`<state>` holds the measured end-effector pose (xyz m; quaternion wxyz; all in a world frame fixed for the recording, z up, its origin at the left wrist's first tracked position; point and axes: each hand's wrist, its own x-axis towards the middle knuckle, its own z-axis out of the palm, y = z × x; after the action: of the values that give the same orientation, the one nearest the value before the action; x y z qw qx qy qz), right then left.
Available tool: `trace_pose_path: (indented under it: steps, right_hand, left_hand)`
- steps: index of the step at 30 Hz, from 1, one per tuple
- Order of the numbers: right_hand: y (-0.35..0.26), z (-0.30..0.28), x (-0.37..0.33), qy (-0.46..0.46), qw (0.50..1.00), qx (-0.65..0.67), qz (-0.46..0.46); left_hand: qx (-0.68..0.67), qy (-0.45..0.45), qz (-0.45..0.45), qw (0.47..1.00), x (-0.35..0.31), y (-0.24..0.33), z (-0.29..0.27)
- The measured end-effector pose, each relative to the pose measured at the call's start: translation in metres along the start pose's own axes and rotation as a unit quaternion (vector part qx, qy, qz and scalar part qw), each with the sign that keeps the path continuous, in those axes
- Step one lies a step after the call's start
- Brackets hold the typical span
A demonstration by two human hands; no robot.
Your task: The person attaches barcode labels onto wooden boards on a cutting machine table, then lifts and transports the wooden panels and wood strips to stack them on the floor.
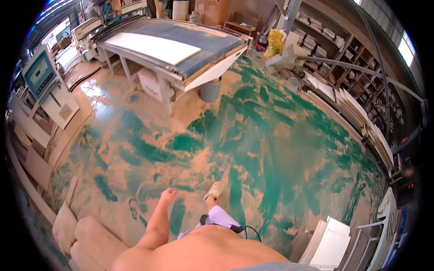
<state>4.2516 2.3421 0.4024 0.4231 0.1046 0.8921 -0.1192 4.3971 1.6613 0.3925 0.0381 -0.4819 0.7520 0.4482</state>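
Green floor stretches between left hand and table edge; cannot tell left grip; right hand unseen.

Torso, bottom centre of frame, was bare, as were left arm and left hand. Shorts, lower centre: pale lavender, dark patches near the waist. Thin black cable curved out at their right. Shoe was beige, clog-like. Grey cloth showed at bottom edge; garment type unclear.
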Motion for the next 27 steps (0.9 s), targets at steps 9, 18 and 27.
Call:
trace_pose_path:
  steps: [9,18,27]
  right_hand:
    - [-0.384,-0.191,0.239,0.055,0.98,-0.105,-0.16]
    - [-0.935,-0.4,0.297,0.194,0.849,0.027,-0.492]
    - [-0.926,-0.41,0.401,0.049,0.956,0.062,-0.283]
  left_hand:
    - [-0.065,-0.108,0.093,0.988,0.276,0.152,-0.01]
    - [-0.283,-0.058,-0.013,0.957,0.581,0.323,-0.088]
    - [-0.155,-0.13,0.128,0.971,0.844,0.602,-0.092]
